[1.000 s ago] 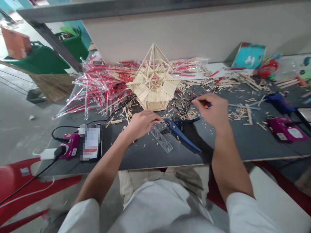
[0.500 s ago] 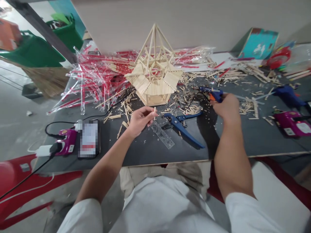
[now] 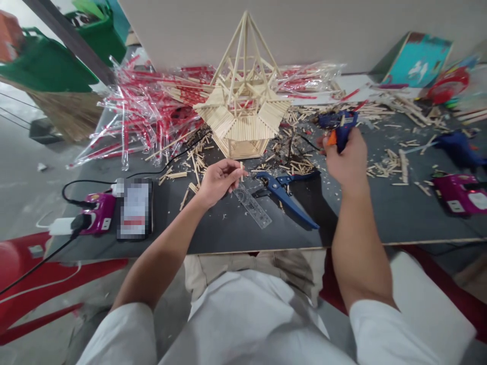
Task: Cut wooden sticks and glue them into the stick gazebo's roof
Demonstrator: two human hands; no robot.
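Between the thumb and fingers of my left hand (image 3: 222, 181) a short wooden stick (image 3: 241, 171) is pinched upright. Just beyond it stands a pointed, many-sided structure of wooden sticks (image 3: 243, 129). My right hand (image 3: 348, 157) is wrapped round a blue hot glue gun (image 3: 343, 133) with an orange trigger, its nozzle pointing left. A clear plastic ruler (image 3: 254, 207) lies below my left hand. Beside the ruler rests a blue cutter (image 3: 287, 197), its handles spread, between my two hands.
Red-and-clear wrapped chopsticks (image 3: 148, 111) pile up at the back left. Cut stick pieces (image 3: 391, 165) litter the table. A phone (image 3: 135, 209) and purple power adapter (image 3: 99, 213) lie left; another purple adapter (image 3: 458, 194) and blue glue gun (image 3: 458, 147) sit right. Black cords cross the tabletop.
My right hand has raised the glue gun off the table and drawn it slightly left. The left hand keeps its pinch on the stick. The whole view has shifted a little.
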